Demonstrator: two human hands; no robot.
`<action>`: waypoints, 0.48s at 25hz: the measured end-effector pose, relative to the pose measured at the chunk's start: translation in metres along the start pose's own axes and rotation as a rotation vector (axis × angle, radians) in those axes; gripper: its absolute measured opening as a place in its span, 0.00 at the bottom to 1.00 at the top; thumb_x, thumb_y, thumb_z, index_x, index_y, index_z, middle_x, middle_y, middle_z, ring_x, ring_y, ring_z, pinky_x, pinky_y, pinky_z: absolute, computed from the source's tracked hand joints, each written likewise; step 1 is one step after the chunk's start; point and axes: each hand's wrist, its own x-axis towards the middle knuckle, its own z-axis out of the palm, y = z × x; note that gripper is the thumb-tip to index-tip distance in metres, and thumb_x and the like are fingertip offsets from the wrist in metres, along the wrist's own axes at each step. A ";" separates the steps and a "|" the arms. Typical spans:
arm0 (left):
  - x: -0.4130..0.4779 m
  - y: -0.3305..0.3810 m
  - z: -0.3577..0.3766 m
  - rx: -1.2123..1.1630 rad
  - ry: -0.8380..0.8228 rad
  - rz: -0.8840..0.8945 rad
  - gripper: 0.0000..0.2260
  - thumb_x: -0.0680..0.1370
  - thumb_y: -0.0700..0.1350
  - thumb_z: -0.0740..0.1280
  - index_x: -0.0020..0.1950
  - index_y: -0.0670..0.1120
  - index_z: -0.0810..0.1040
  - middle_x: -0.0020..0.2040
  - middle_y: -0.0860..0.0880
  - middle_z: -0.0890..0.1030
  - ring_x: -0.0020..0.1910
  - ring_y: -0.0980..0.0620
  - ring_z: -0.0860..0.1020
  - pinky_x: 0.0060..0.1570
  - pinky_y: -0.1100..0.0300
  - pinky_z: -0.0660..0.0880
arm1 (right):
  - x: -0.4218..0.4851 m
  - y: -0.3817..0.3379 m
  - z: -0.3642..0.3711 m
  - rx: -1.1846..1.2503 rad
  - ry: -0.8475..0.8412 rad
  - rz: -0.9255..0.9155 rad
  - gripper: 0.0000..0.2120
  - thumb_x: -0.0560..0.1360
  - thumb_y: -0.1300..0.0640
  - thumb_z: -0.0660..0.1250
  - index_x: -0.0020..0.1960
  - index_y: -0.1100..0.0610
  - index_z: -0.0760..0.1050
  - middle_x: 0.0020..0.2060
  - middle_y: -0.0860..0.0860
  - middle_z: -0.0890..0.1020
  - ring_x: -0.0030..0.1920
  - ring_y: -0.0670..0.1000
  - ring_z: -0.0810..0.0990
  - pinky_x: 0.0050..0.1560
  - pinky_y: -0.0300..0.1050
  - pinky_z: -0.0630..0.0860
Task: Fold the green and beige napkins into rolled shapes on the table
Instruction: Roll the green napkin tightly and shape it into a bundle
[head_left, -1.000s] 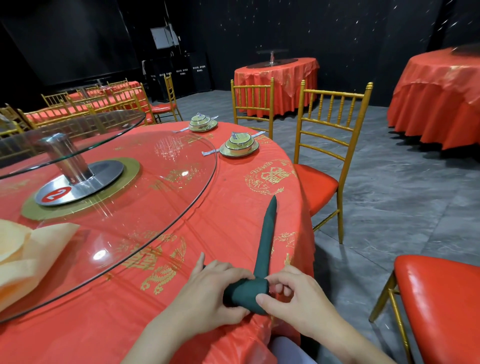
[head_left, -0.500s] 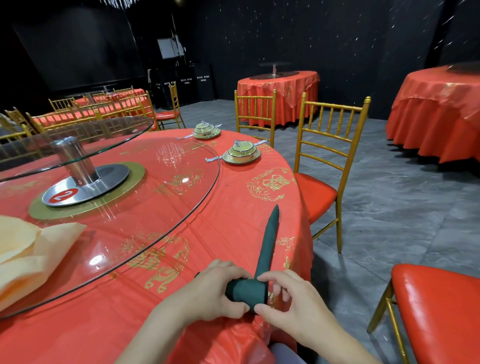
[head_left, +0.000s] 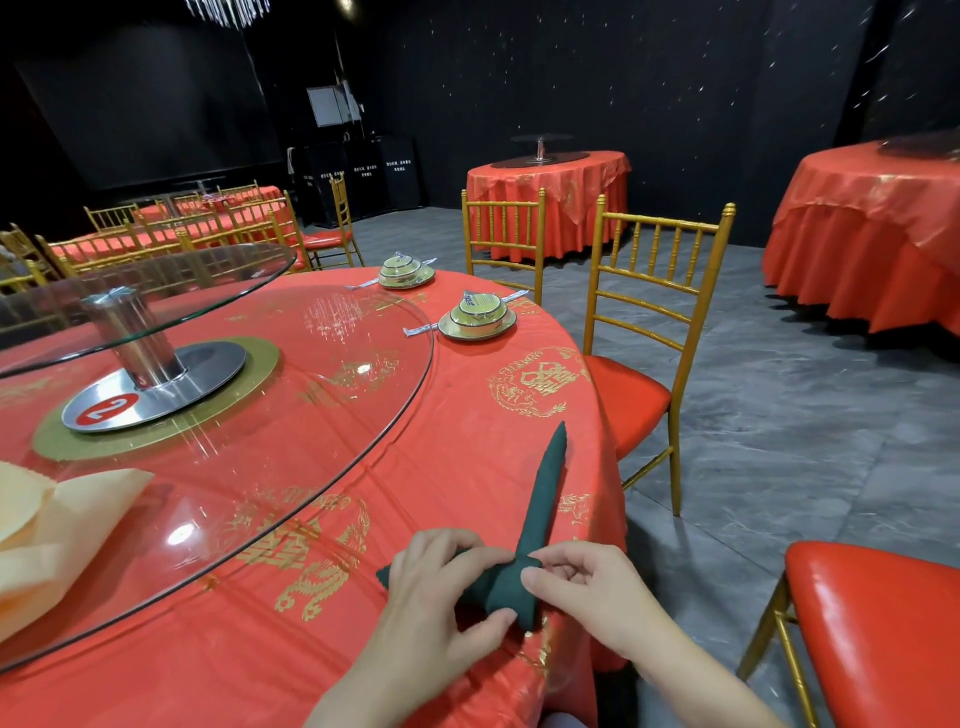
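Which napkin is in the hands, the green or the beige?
The green napkin: the left hand and right hand both grip its rolled near end. The beige napkin lies untouched at the far left.

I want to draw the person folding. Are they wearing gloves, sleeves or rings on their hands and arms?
No. The left hand and right hand are bare: no gloves, rings or watch show. No sleeves reach into view either.

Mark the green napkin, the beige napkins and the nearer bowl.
green napkin (head_left: 543, 488), head view, middle of the long rolled tail.
beige napkins (head_left: 88, 491), head view, flat top fold.
nearer bowl (head_left: 480, 317), head view, its side wall.
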 end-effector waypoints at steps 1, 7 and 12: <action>0.002 0.000 0.001 -0.057 -0.001 -0.048 0.18 0.68 0.61 0.67 0.57 0.67 0.70 0.50 0.64 0.72 0.56 0.65 0.64 0.53 0.63 0.60 | 0.003 0.001 -0.001 0.014 0.000 0.003 0.06 0.67 0.53 0.76 0.42 0.51 0.81 0.32 0.47 0.75 0.33 0.43 0.71 0.40 0.37 0.70; 0.023 -0.009 0.003 -0.160 -0.097 -0.097 0.18 0.65 0.65 0.64 0.53 0.77 0.68 0.49 0.64 0.75 0.58 0.65 0.65 0.56 0.72 0.53 | -0.005 0.005 -0.008 -0.066 0.099 -0.166 0.15 0.66 0.48 0.75 0.51 0.39 0.77 0.31 0.43 0.72 0.29 0.42 0.67 0.36 0.35 0.68; 0.039 -0.016 0.007 -0.128 -0.143 -0.091 0.13 0.64 0.71 0.60 0.48 0.77 0.71 0.49 0.64 0.73 0.57 0.67 0.63 0.57 0.72 0.50 | -0.004 0.005 -0.007 -0.187 0.114 -0.283 0.15 0.64 0.43 0.73 0.49 0.33 0.75 0.35 0.41 0.73 0.32 0.44 0.68 0.38 0.35 0.69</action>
